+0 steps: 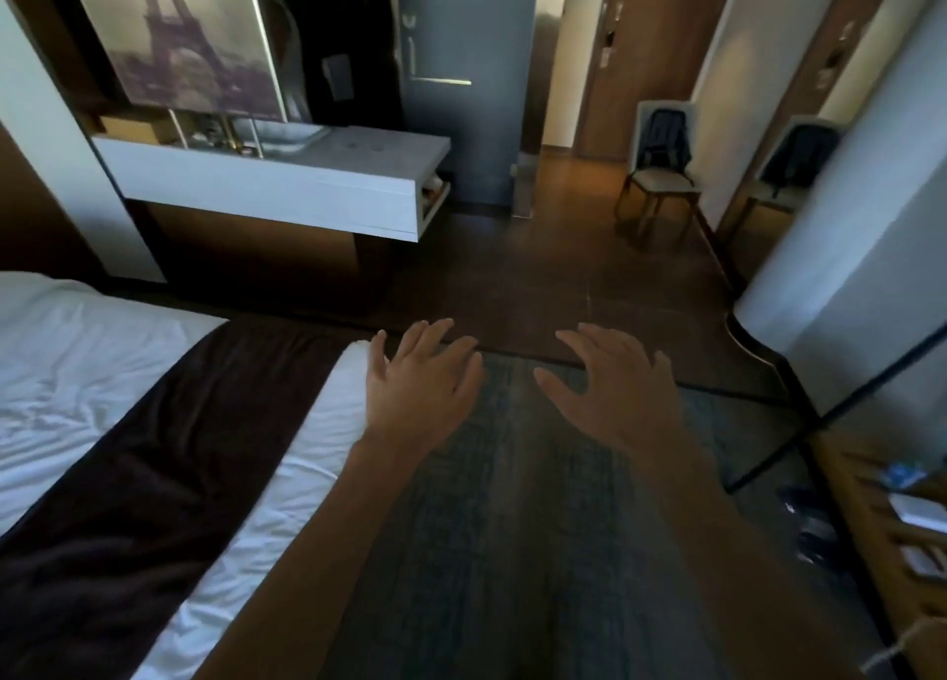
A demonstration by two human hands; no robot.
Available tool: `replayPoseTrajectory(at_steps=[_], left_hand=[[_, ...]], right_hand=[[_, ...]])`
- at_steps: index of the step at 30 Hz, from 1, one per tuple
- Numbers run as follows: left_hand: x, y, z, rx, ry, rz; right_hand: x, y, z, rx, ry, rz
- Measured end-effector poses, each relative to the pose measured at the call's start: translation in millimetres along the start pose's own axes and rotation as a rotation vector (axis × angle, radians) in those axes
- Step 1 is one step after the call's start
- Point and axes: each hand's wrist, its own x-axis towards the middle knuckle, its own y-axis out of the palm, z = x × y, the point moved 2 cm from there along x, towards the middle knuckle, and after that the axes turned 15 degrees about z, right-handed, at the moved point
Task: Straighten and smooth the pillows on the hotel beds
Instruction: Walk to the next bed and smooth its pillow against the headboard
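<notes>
- Head view: your left hand (420, 387) is out in front of you, fingers spread wide, holding nothing. It is over the foot corner of the bed (77, 372).
- Your right hand (615, 387) is spread wide too, holding nothing, over the dark rug (512, 525).
- The bed is on your left, with a white sheet and a dark brown runner (153, 448) across it.
- You see no pillows here.
- A chair (661, 166) stands far off by the wall.
</notes>
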Motion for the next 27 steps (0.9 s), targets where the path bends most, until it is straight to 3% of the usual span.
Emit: replayPoseTrajectory(at_steps=[12, 19, 27], left_hand=[[248.3, -6.7, 86.7, 0.010, -0.317, -0.090], [406.1, -4.6, 184.1, -0.006, -0.486, -0.048], [553.1, -31.8, 293.7, -0.022, -0.659, -0.063]], right_hand=[[342.0, -49.9, 20.1, -0.007, -0.353, 0.064], [551.2, -69.3, 86.5, -0.017, -0.499, 0.179], [760.7, -89.4, 183.4, -0.067, -0.701, 0.184]])
